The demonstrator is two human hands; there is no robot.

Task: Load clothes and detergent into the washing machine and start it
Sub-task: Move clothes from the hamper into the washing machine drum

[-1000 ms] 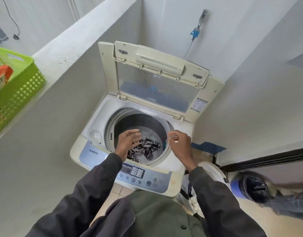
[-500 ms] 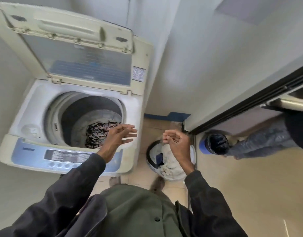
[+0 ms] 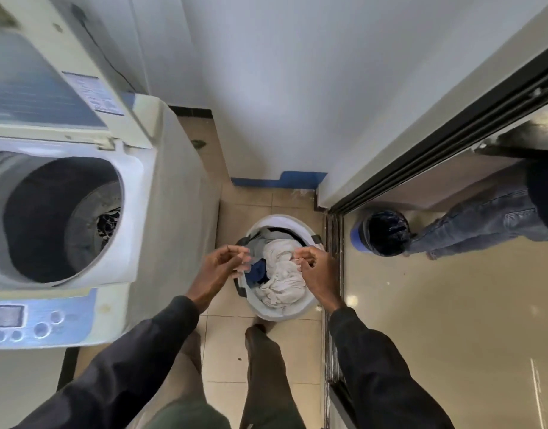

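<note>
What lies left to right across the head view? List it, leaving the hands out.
In order: washing machine → laundry basket → blue bin → leg in jeans.

I have 1 narrow strip of floor to work in. The washing machine [image 3: 170, 187] walls it on the left, the sliding door frame [image 3: 436, 144] on the right, and the wall [image 3: 266, 88] at the back. The laundry basket [image 3: 278, 314] fills most of that strip. Its mouth is open from above and heaped with clothes [image 3: 282, 274]. My left hand [image 3: 220, 267] and right hand [image 3: 316, 269] hang over it, apart. The drum opening [image 3: 50, 218] is reachable from above, but the raised lid [image 3: 34, 88] blocks its far side.
</note>
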